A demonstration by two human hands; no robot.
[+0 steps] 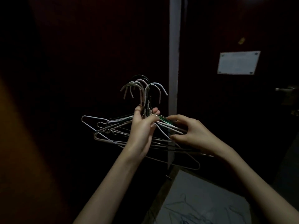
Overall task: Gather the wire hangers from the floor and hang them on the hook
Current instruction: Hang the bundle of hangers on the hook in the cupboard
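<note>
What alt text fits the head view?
In a dark room, the left hand grips a bundle of wire hangers by their necks while the right hand pinches their shoulder wires, before a door.

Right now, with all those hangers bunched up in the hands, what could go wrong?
1. The left hand grips the bunch of thin coated wire hangers only at their necks, so one might slip out and drop.
2. Their curved hook tops point different ways, so they may not all catch together.
3. The right hand pinches overlapping shoulder wires, which look tangled and could snag. The room is dark, too; no hook is visible.
</note>
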